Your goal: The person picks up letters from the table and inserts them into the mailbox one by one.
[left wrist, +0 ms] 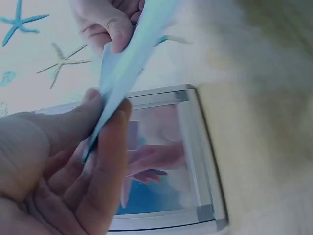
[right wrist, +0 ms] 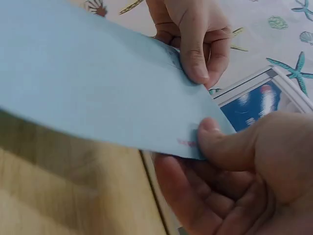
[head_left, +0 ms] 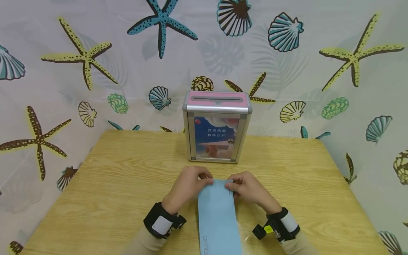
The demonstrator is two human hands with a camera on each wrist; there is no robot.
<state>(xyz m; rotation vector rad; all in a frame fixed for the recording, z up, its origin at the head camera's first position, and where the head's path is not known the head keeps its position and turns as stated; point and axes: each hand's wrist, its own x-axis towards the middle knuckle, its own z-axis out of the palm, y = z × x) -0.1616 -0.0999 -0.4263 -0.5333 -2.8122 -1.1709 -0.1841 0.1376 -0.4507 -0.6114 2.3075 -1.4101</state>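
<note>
Both hands hold a long light-blue envelope (head_left: 218, 216) by its far end, its length running back toward the person. My left hand (head_left: 192, 184) pinches the left corner between thumb and fingers. At the right corner, my right hand (head_left: 247, 187) does the same, thumb on top and fingers underneath. In the right wrist view the envelope (right wrist: 98, 83) bows slightly, raised over the table. Edge-on in the left wrist view, the envelope (left wrist: 122, 73) passes between thumb and index finger. Just beyond the hands stands a silver-framed box (head_left: 216, 127) with a slot in its pink top.
The box stands upright on a wood-grain table (head_left: 134, 159), near its back edge, a small lock on its picture front. Behind hangs a white cloth (head_left: 204, 60) printed with starfish and shells. Each wrist wears a black strap with a camera.
</note>
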